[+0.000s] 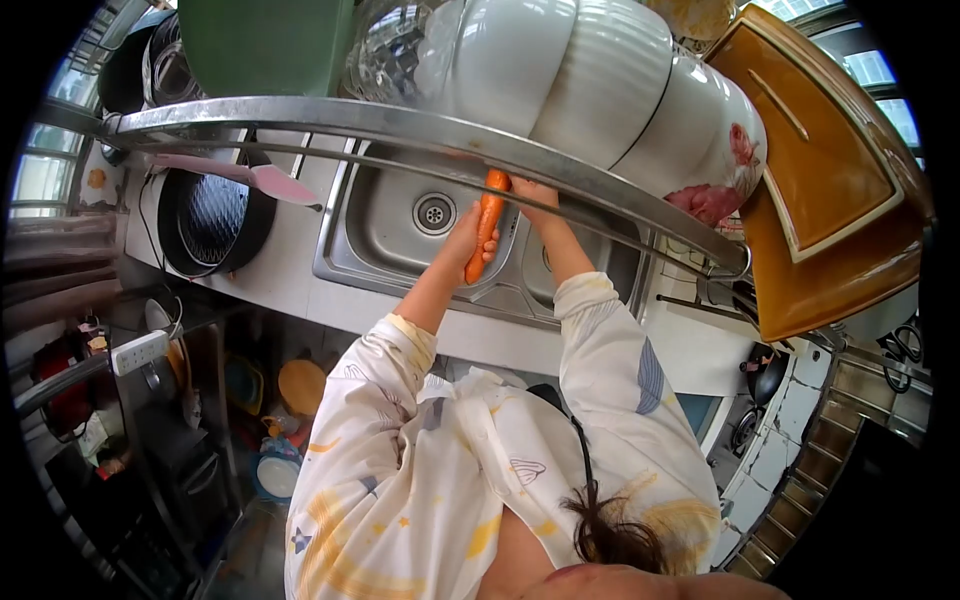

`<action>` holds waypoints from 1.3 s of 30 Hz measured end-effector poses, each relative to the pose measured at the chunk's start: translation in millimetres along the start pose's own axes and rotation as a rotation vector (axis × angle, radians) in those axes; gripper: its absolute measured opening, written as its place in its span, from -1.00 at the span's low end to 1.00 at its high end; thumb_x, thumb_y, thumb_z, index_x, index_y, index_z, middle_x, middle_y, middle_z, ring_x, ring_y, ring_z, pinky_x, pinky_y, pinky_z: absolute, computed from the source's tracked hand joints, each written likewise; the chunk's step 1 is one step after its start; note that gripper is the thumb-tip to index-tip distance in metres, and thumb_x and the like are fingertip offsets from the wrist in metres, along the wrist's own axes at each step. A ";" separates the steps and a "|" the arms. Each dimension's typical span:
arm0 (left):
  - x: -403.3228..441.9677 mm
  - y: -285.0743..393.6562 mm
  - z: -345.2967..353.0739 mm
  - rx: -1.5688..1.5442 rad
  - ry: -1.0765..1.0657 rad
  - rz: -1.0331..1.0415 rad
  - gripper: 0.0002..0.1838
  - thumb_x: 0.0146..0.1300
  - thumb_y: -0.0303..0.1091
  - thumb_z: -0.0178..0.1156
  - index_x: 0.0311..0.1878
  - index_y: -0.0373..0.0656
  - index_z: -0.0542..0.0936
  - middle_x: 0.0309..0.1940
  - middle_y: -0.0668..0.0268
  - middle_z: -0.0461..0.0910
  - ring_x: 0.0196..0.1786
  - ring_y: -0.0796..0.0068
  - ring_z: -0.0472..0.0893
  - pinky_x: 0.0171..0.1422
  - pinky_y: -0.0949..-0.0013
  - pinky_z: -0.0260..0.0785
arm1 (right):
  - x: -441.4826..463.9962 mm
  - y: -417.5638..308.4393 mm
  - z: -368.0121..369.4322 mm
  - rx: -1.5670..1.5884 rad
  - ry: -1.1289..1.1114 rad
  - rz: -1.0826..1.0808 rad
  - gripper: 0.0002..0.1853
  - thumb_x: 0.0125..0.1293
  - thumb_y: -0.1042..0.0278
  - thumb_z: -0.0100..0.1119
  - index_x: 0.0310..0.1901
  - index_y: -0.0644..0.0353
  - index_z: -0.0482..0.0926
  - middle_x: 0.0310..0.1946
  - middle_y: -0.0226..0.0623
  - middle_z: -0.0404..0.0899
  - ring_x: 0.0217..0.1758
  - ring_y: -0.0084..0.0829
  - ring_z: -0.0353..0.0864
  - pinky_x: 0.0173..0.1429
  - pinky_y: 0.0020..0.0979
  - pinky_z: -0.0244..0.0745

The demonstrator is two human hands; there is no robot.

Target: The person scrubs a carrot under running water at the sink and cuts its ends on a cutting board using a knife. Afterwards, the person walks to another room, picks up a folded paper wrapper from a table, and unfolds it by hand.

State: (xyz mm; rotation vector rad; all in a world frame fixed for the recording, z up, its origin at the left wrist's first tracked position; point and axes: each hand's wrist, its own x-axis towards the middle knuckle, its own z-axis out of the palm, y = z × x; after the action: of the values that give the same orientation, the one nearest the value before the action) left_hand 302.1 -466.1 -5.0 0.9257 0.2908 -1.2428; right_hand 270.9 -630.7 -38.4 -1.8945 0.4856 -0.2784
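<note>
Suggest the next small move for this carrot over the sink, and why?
I'd hold the left hand steady and bring the right hand along the carrot from its far end: the left wraps the nearer half, the right is at the far end, and the sink lies below. The rack rail obscures any right-hand contact.

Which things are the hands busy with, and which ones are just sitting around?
Busy with:
- carrot, held in the left hand
- right hand, by the carrot's far end, partly hidden by the rack
- sink, under both hands

Just sitting around:
- white bowls
- brown dish
- black pan
- power strip
</note>
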 end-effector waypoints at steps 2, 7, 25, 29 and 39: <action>2.6 -3.4 -4.4 -0.204 -0.073 -0.065 -0.60 0.39 0.09 -0.22 -0.04 -0.05 0.32 -0.51 0.36 0.37 -0.63 0.68 0.32 -0.67 0.65 0.18 | -10.0 -9.6 8.5 0.075 0.015 0.033 -0.75 0.15 0.51 0.11 -0.11 0.18 0.59 -0.28 -0.21 0.56 -0.18 -0.35 0.51 -0.05 -0.41 0.40; 3.6 2.2 -14.0 -0.346 -0.139 -0.137 -0.55 0.33 0.17 -0.12 -0.21 -0.08 0.34 -0.53 0.36 0.37 -0.67 0.71 0.28 -0.72 0.71 0.11 | -31.8 -67.7 6.3 -0.110 0.025 -0.428 -0.74 0.16 0.50 0.11 -0.09 0.22 0.59 -0.31 -0.16 0.62 -0.25 -0.26 0.57 -0.08 -0.38 0.44; -11.5 3.5 -11.0 -0.071 -0.028 0.034 -0.60 0.39 0.09 -0.22 -0.15 -0.09 0.31 -0.54 0.36 0.36 -0.67 0.68 0.27 -0.69 0.64 0.10 | -37.4 -46.2 8.9 -0.284 -0.018 -0.453 -0.71 0.11 0.52 0.15 -0.10 0.10 0.60 -0.30 -0.24 0.55 -0.31 -0.30 0.45 -0.15 -0.38 0.39; -13.0 4.5 -6.5 0.054 0.016 0.056 -0.62 0.41 0.06 -0.25 -0.13 -0.08 0.31 -0.55 0.35 0.37 -0.66 0.65 0.29 -0.67 0.58 0.12 | -26.4 -40.0 6.2 -0.288 0.037 -0.317 -0.65 0.06 0.59 0.14 -0.08 0.08 0.60 -0.38 -0.27 0.47 -0.30 -0.32 0.45 -0.17 -0.43 0.38; -18.8 -2.1 -8.0 0.086 -0.069 -0.012 -0.61 0.40 0.11 -0.26 -0.07 -0.01 0.29 -0.57 0.38 0.35 -0.68 0.65 0.28 -0.67 0.58 0.15 | 0.1 -13.2 -3.6 -0.036 0.070 -0.012 -0.76 0.20 0.40 0.18 -0.10 0.22 0.58 -0.25 -0.20 0.55 -0.15 -0.44 0.50 -0.09 -0.42 0.41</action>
State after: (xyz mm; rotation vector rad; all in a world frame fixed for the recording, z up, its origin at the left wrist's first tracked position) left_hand 296.0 -447.5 1.3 0.9534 0.1902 -1.3035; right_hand 272.1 -629.7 -24.8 -1.9286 0.5295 -0.3464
